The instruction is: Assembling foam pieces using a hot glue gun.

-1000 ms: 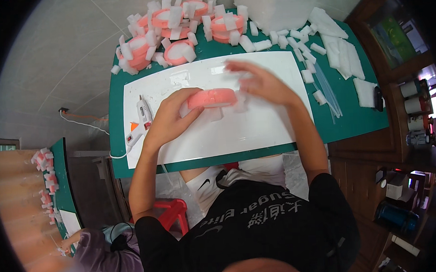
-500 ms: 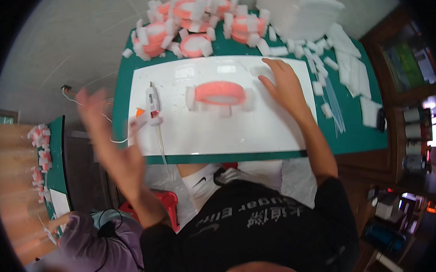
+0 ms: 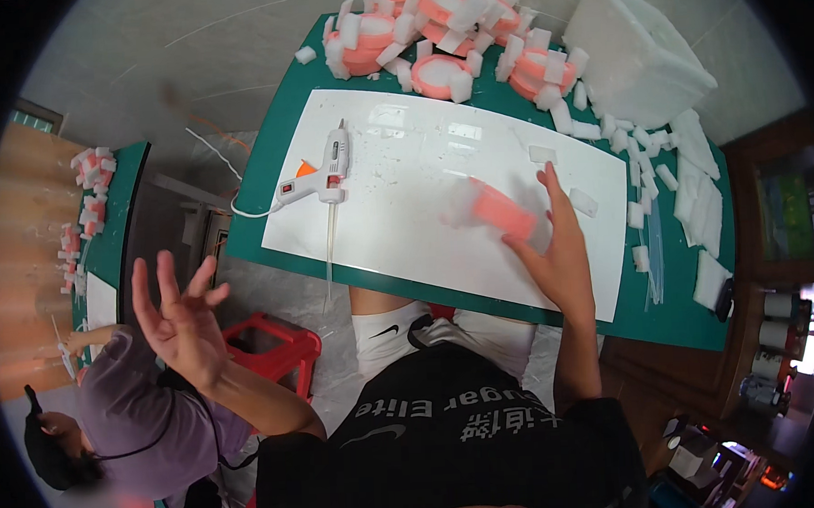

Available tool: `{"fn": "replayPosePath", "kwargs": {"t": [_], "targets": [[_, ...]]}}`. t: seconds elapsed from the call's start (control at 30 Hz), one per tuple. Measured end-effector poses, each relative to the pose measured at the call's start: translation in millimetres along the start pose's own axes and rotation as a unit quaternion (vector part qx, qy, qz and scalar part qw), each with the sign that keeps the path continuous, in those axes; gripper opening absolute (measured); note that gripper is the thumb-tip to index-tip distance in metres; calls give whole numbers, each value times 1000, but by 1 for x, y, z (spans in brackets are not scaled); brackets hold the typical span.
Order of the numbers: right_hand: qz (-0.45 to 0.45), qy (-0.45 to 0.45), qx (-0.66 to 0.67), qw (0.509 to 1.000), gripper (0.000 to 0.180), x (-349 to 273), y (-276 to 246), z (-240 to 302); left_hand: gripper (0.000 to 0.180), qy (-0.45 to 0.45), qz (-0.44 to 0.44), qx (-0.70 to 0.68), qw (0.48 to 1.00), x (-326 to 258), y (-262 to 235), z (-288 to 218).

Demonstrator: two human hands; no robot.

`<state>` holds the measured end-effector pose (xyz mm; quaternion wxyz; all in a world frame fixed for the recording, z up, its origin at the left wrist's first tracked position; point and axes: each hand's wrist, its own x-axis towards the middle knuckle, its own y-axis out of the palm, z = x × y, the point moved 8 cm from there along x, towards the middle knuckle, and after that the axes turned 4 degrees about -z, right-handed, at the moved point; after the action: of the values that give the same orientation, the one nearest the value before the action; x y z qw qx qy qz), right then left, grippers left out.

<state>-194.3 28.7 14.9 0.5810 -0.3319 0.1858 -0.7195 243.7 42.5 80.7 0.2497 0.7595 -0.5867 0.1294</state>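
— Where are the hands?

— The right hand (image 3: pixel 560 256) is over the white sheet (image 3: pixel 404 177) on the green table (image 3: pixel 267 160), at about four o'clock from the sheet's middle; its fingers are spread and it grips a pink foam piece (image 3: pixel 501 212), blurred, with pale blocks showing at its ends; thumb below, fingers up the far side. The left hand (image 3: pixel 178 314) is off the table altogether, raised at about eight o'clock in the view, open, fingers splayed, holding nothing.

— And what lies around the pink piece?

— At ten o'clock from it, well apart, a white glue gun (image 3: pixel 322 171) lies on the sheet, its nozzle pointing toward the near edge; its cord runs off the left side of the table. Just beside the right hand's fingertips, at one o'clock, two small white foam blocks (image 3: pixel 542 154) rest on the sheet. At twelve o'clock, along the table's far edge, a heap of finished pink rings (image 3: pixel 443 34) with white blocks stuck round them; at two o'clock a large white foam slab (image 3: pixel 639 58); at three o'clock, loose white foam offcuts (image 3: pixel 696 205) scattered over the green.

— Anyone else?

— At eight o'clock, low in the view, another person in a purple top (image 3: pixel 128 420) sits by a second green table (image 3: pixel 116 239) with more pink-and-white pieces on it; a red stool (image 3: pixel 279 346) stands between them and the first table.
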Motion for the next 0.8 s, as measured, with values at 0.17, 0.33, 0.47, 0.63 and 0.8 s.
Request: {"fn": "replayPosePath", "kwargs": {"t": [0.17, 0.33, 0.47, 0.63, 0.8], "targets": [[-42, 34, 81, 995, 72, -9, -4, -16, 44, 57, 84, -187, 977, -20, 3, -11], [-58, 42, 68, 995, 76, -9, -18, -24, 36, -90, 132, -294, 942, -28, 55, -5], [-42, 29, 51, 997, 75, -4, -9, -17, 39, -130, -68, -275, 950, -48, 37, -11], [-37, 48, 110, 992, 77, 2, -6, -28, 50, -22, 40, -429, 902, -41, 17, -6], [-42, 45, 136, 989, 73, 14, 6, -9, 63, 66, -3, -199, 978, -49, -19, -29]]}}
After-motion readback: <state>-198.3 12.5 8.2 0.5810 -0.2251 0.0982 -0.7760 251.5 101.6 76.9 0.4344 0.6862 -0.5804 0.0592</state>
